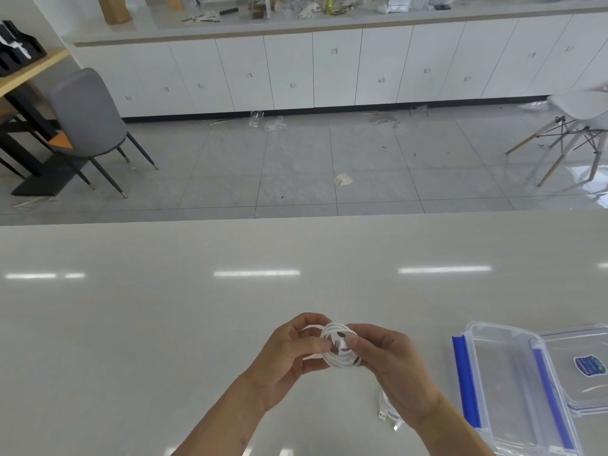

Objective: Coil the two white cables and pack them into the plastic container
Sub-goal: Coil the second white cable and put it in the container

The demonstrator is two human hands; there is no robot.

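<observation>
A white cable (339, 357), wound into a small tight coil, is held above the table between both hands. My left hand (289, 357) grips the coil's left side. My right hand (391, 370) pinches the cable's plug end at the coil's middle. A second white cable (388, 411) lies on the table under my right wrist, partly hidden, with a USB plug showing. The clear plastic container (473, 334) with blue clasps stands open at the right, nothing in it.
The container's clear lid (589, 366), with a blue label, lies right of the container at the frame edge. The pale table (197, 307) reaches forward to an edge, with a tiled floor, chairs and white cabinets beyond.
</observation>
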